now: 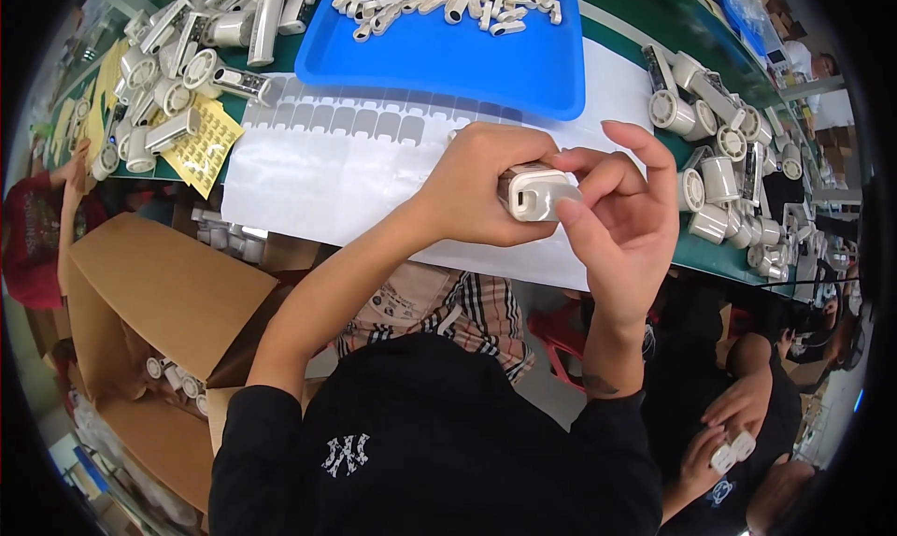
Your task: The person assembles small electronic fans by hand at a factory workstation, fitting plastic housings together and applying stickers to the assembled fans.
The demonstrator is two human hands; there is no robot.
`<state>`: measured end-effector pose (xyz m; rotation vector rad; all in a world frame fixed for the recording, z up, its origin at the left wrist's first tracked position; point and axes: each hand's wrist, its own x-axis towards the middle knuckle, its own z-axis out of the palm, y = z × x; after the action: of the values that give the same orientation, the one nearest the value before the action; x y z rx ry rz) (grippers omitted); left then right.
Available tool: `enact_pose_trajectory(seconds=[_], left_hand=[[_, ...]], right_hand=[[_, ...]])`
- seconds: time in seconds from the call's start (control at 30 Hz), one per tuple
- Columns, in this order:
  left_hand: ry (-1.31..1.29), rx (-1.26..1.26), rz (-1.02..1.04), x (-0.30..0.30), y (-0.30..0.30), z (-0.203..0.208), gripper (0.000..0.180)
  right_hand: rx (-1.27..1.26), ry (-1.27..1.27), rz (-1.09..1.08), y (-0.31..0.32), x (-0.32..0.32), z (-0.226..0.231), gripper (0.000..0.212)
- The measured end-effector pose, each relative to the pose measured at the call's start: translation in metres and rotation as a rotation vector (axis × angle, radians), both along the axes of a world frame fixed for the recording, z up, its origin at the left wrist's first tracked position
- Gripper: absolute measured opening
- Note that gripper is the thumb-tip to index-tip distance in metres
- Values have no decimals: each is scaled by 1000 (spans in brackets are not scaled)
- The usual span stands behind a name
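My left hand [486, 181] is wrapped round a white plastic device [528, 200], its narrow end with a small dark slot turned up. A translucent grey film piece [561, 200] lies over that end and sticks out on the right. The thumb of my right hand [621, 218] presses on the film's edge; the forefinger curls close behind the device, and another finger is raised. Beyond my hands, a backing sheet with rows of grey film pieces [374, 120] lies on white paper [308, 185].
A blue tray [430, 69] holds many small white parts. White cylindrical devices [168, 78] are piled at left by yellow sticker sheets [207, 143]; another pile [719, 181] stands at right. An open cardboard box [168, 293] is at lower left. Co-workers' hands [719, 443] show on both sides.
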<state>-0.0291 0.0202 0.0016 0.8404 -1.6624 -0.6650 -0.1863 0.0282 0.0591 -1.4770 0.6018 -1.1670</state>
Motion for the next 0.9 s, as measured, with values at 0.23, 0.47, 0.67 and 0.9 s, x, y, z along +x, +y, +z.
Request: enact_pose_trajectory(seconds=[0.23, 0.47, 0.67, 0.9], left_hand=[[3, -14, 10, 1, 1, 1, 32], [-6, -18, 16, 0, 1, 3, 31], [-8, -14, 21, 1, 0, 4, 30], [24, -10, 7, 1, 1, 3, 30]], right_hand=[[13, 10, -45, 3, 5, 0, 59], [-5, 9, -39, 2, 4, -1, 60], [-40, 37, -58, 1, 6, 0, 59], [-131, 84, -83, 4, 6, -1, 59]])
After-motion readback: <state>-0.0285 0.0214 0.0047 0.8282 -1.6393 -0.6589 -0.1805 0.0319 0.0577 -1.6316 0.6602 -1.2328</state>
